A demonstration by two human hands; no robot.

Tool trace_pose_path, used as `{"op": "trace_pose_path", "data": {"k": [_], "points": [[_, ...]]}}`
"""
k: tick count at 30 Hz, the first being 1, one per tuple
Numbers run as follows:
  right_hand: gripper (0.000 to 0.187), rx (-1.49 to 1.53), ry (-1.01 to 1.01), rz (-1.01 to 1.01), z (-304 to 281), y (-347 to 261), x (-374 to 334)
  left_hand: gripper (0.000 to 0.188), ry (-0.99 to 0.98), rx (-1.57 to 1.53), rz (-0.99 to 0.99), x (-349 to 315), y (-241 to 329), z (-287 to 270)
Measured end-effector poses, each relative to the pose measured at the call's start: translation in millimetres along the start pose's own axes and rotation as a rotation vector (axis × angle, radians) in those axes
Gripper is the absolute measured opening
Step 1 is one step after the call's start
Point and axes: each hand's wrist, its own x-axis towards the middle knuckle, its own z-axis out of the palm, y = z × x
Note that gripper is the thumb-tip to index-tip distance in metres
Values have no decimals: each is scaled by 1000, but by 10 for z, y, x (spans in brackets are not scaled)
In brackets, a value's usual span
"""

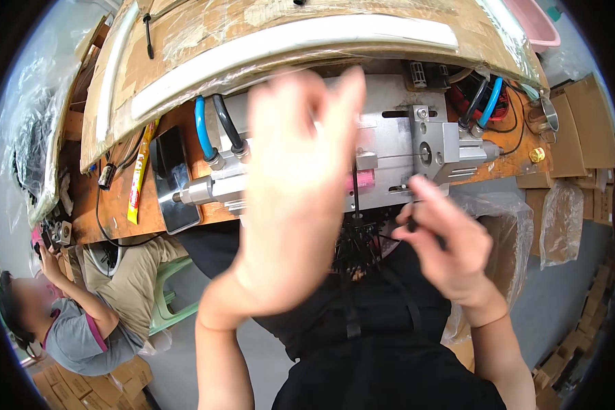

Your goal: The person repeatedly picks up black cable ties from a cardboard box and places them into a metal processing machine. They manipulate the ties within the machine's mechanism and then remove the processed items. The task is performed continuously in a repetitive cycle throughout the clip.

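My left hand (294, 164) is raised in front of the metal fixture, smeared by motion. Its fingers are too blurred to tell whether they hold anything. Lower and to the right, my right hand (451, 239) is closed, thumb and fingers pinching a small black piece (411, 223) of unclear kind. The fixture has a silver plate (389, 147) with a pneumatic clamp block (434, 147) at its right; my left hand partly covers the cylinder (208, 189) at its left. A pink part (363, 180) sits near the plate's front edge. Thin black pieces (359, 242) lie bunched at my lap.
A cardboard-topped shelf (205, 48) with a white strip overhangs the bench. A phone (174, 178) and a yellow packet (139, 174) lie left. Blue and black air hoses (203, 130) rise from the cylinder. Another person (82, 314) sits at left. Cardboard boxes (581, 130) stand right.
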Motion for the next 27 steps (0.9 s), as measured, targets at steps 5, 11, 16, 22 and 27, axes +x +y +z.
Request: {"op": "trace_pose_path", "data": {"k": [5,11,16,22,27], "points": [[65,-81,-54,-37,393,48,-208,18,-85,162,93,976,-461,-149],[64,-118,-62,-28,553,143,-137,14,-434,86,-230,1252,-299,-320],[61,-167,-122,6,463,46,-83,16,-505,-27,-56,1106,-817,-561],[43,-216,-71,-68,39,-86,300,15,-442,-233,-6,818,-1088,-610],[22,-285,170,-153,-163,-65,743,12,-307,-373,-78,632,-1099,-508]]}}
